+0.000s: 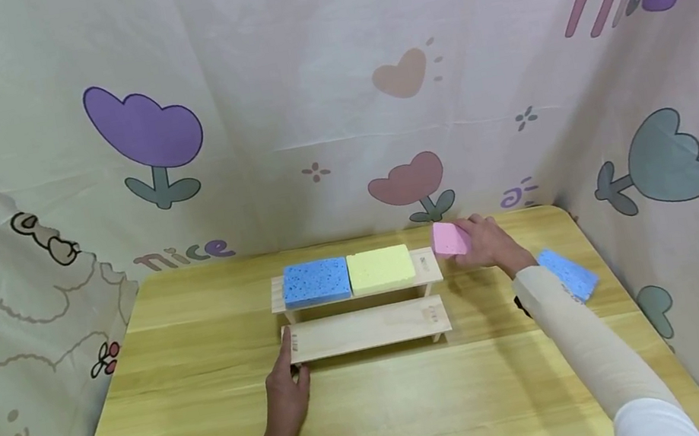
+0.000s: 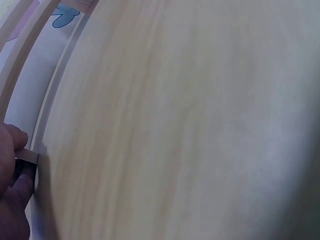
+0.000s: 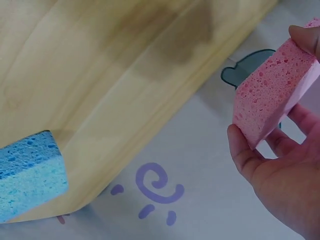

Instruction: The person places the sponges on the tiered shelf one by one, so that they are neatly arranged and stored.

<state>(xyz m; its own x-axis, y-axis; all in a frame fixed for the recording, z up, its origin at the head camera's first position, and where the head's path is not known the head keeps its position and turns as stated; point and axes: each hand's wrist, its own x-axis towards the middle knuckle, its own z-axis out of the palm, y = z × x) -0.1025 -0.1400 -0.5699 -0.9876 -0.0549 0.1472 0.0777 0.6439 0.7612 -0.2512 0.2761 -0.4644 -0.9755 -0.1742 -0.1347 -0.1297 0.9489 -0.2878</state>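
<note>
My right hand [image 1: 487, 241] pinches a pink sponge [image 1: 449, 239] at the right end of the rear wooden rack. In the right wrist view thumb and fingertips hold the porous pink sponge [image 3: 270, 85] by its edges. A blue sponge [image 1: 315, 282] and a yellow sponge [image 1: 381, 270] lie side by side on the rear rack [image 1: 427, 265]. My left hand [image 1: 286, 398] grips the left end of the front rack [image 1: 368, 329], whose top is bare. In the left wrist view the thumb and fingers of the left hand [image 2: 15, 185] close round a wooden part of it.
Another blue sponge [image 1: 569, 274], also in the right wrist view, lies on the table [image 1: 176, 386] near its right edge, beside my right forearm. A printed curtain [image 1: 275, 107] hangs behind the table and along both sides.
</note>
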